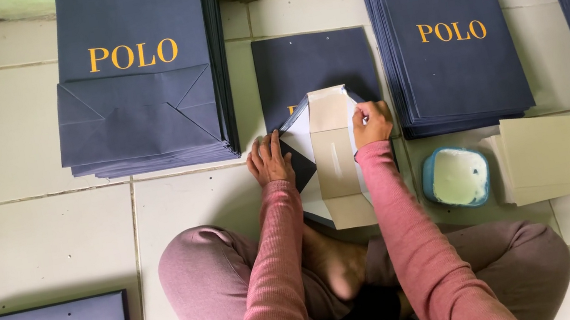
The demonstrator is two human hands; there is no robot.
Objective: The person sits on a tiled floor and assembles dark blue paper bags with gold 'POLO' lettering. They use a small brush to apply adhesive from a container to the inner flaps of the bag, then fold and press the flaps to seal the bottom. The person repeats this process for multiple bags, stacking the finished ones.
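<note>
Pressing beige card insert (337, 166) into navy paper bag (315, 65), both hands (269, 159) flat.

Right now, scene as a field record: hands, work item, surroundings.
left hand: flat on the left flap of the open bag bottom
right hand: fingers curled at the right flap edge
work item: navy paper bag, lying flat, beige card insert in its opened bottom
right side: blue tub of white paste, cream card stack
behind: folded bag stacks, left and right
surface: tiled floor
</note>
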